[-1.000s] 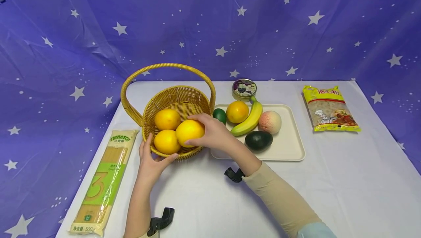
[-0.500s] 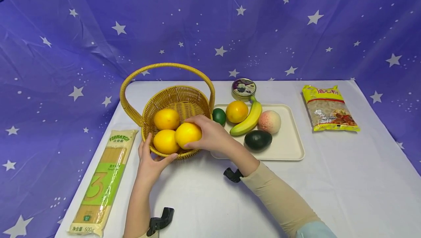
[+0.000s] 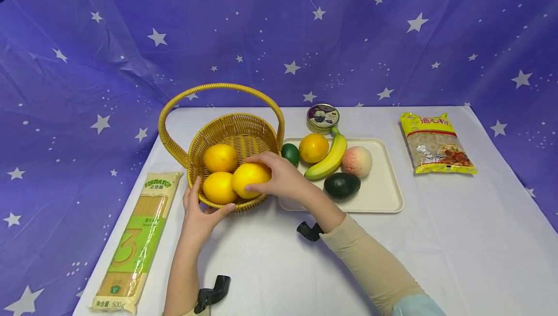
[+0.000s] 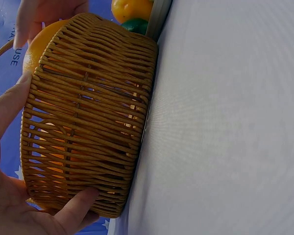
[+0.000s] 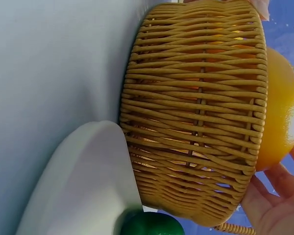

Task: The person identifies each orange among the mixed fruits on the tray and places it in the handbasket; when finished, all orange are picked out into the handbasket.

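Fingers [image 4: 80, 208] and thumb of the left hand [image 3: 200, 214] stand wide apart, holding the basket [image 3: 233, 124] by its near left side. Left of the basket lies the spaghetti [image 3: 137, 243]. Inside the basket, toward its left, are two yellow fruits [image 3: 220, 158]. The held fruit [image 3: 250, 179] is over the basket's near right part; whether it rests on anything there cannot be told. The right hand [image 3: 283, 175] grips it, fingers only as wide apart as its girth. Right of the basket is the tray [image 3: 383, 202], bearing, from the basket outward, a green fruit [image 3: 290, 154], an orange [image 3: 314, 148], a banana [image 3: 329, 160], an avocado [image 3: 342, 186] and a peach [image 3: 357, 161]. Well right of the basket lies the bag [image 3: 438, 147].

The held fruit is probably light and stiff, and its smooth, shiny skin could slip; a grip round its widest part should serve best.

The head view shows both fruits down in the basket; the wrist views give only orange patches through the weave. The left wrist view shows a finger on the basket's outer wall, hidden from the head; the right one shows the held fruit standing above the basket's rim.
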Tool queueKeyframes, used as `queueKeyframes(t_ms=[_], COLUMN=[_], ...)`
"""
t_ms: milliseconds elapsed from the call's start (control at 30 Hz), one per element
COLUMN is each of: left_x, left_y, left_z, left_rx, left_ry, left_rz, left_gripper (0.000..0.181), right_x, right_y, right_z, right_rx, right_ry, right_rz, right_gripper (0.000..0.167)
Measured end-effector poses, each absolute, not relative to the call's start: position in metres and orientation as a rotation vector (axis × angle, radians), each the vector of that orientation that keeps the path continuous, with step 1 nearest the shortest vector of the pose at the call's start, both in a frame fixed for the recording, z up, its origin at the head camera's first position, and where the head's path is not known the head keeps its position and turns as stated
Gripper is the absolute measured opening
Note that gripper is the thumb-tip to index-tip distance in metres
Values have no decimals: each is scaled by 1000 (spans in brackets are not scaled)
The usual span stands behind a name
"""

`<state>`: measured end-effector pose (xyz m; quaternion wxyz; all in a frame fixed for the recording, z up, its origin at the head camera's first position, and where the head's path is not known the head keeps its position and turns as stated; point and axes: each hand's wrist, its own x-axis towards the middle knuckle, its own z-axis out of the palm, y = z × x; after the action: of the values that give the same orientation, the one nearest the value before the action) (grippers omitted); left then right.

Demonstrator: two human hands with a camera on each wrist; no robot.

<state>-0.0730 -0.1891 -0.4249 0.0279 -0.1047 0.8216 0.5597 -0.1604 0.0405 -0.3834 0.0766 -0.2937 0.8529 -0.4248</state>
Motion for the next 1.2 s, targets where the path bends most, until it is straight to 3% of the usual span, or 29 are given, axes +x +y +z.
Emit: queueKeyframes(t_ms=[367,800,1200], left_x=[-72,-72,-73], left_y=[-189,-189,-190], left_z=[-424,-426,-427], left_rx=[-319,-325,-326], left_ry=[2537,2552,2555], left_rz=[1725,1728,1729], left_gripper=[113,114,114], right_x=[-161,-164,-159], right_y=[46,49,74], right_z=[-383,-384,-364], right_rx=[-880,-885,-730], right_ry=[2505,2434,2440], right_rz=[-1408,-1473,-1673], right_gripper=[58,60,61])
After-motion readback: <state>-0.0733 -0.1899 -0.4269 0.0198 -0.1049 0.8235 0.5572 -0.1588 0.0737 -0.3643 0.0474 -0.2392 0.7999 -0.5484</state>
